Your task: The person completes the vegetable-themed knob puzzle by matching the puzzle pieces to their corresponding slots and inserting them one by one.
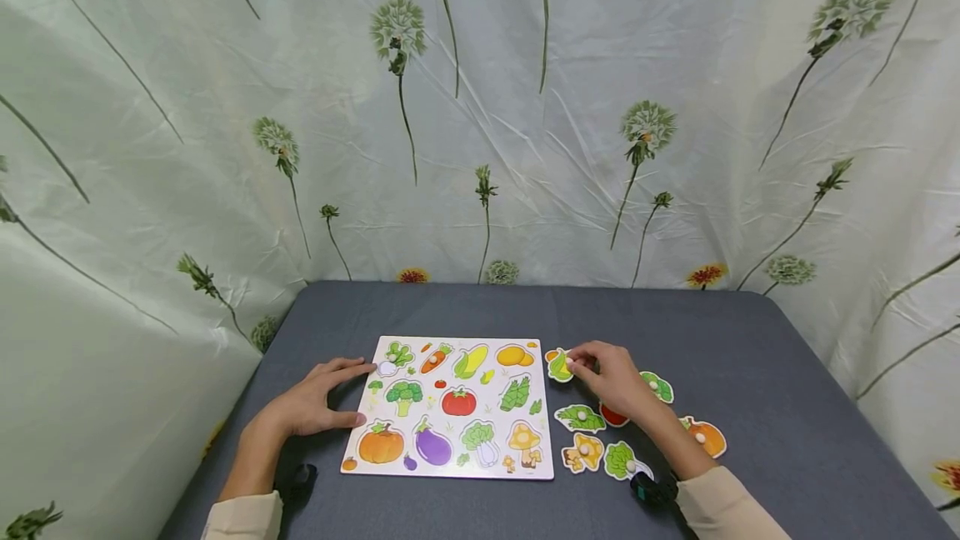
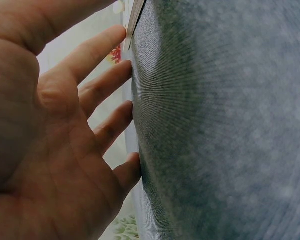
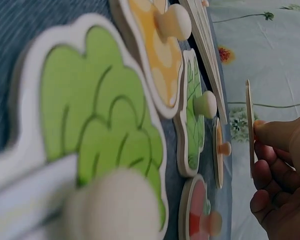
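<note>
My right hand (image 1: 611,373) pinches a wooden corn puzzle piece (image 1: 558,367) just off the board's right edge. In the right wrist view that piece (image 3: 250,132) is seen edge-on, raised above the other pieces. My left hand (image 1: 311,402) spreads along the left side of the vegetable puzzle board (image 1: 487,423), thumb and index fingertip at its edge. A knobbed turnip piece (image 1: 390,365) and carrot piece (image 1: 435,359) sit in the board's top row. Printed pictures of corn, tomato, broccoli, pumpkin and eggplant show in other spots.
Right of the board lie a green leafy piece (image 1: 580,417), a mushroom piece (image 1: 583,452), a bok choy piece (image 1: 622,461), a pumpkin piece (image 1: 707,437), a red piece (image 1: 613,415) and a green piece (image 1: 657,387). A floral curtain (image 1: 465,148) hangs behind the dark tabletop (image 1: 450,515).
</note>
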`<state>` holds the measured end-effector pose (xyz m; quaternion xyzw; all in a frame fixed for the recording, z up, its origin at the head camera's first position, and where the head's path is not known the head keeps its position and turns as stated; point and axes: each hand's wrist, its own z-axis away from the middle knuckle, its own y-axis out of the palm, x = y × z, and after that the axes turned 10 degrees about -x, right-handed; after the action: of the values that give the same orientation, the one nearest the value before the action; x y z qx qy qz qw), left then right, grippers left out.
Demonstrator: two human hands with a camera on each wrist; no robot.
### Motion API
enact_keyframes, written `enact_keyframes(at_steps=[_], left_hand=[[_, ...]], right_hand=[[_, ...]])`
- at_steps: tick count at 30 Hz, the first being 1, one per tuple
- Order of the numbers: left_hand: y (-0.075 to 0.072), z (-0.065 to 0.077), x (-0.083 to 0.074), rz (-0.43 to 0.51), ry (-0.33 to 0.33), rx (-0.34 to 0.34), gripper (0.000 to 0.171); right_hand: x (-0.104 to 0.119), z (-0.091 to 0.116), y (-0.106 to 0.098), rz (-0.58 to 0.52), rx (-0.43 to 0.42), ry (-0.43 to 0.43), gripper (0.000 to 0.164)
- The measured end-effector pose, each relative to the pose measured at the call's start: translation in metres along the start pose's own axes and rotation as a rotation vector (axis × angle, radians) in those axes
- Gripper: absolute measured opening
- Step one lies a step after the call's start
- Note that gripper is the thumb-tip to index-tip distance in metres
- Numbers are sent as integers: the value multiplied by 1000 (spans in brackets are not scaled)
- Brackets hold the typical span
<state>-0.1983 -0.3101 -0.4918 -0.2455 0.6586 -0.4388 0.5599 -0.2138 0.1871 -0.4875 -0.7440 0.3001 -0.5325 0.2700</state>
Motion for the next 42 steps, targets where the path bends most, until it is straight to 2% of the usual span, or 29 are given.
enact_keyframes(at_steps=[9,19,42], left_hand=[[0,1,-1,9,-2,-2,85],[0,1,-2,6,-6,1,85],[-2,0,-3,0,0,-1,85]], right_hand=[[9,-4,7,-3,3,-23,12],[23,-13,17,-26,48,-24,15],[42,-22,40,-104,60,-50,10]])
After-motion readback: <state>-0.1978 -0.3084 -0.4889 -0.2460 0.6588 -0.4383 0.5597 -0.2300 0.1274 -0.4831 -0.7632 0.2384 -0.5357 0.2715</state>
